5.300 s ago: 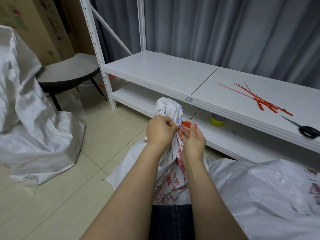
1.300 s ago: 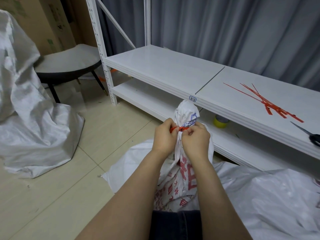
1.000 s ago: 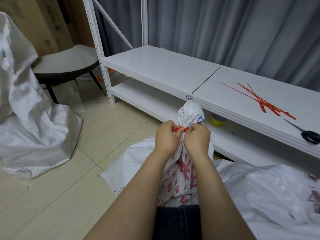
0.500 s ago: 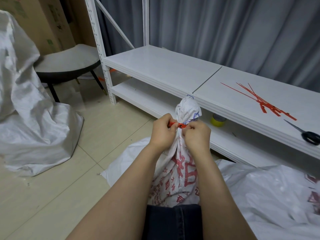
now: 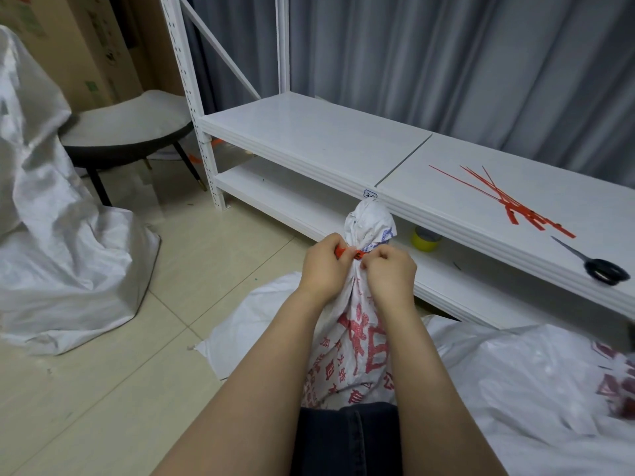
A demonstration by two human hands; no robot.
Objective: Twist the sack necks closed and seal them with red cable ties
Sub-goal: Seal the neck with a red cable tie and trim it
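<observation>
A white woven sack (image 5: 357, 341) with red print stands between my knees, its neck bunched into a tuft (image 5: 370, 221). A red cable tie (image 5: 349, 253) runs around the neck just under the tuft. My left hand (image 5: 324, 266) pinches the tie's end on the left side. My right hand (image 5: 388, 269) is closed on the neck and the tie on the right side. Most of the tie is hidden by my fingers. Several spare red cable ties (image 5: 508, 204) lie on the white shelf (image 5: 326, 139).
Black-handled scissors (image 5: 598, 267) lie on the shelf at the right. A yellow tape roll (image 5: 425, 239) sits on the lower shelf. Another white sack (image 5: 65, 235) slumps on the floor at left beside a dark stool (image 5: 127, 132). More sack cloth (image 5: 536, 389) spreads at right.
Five seconds ago my right hand held the tie's end beside the neck. Now the tie circles the neck and both hands grip it. Over the last second little has shifted.
</observation>
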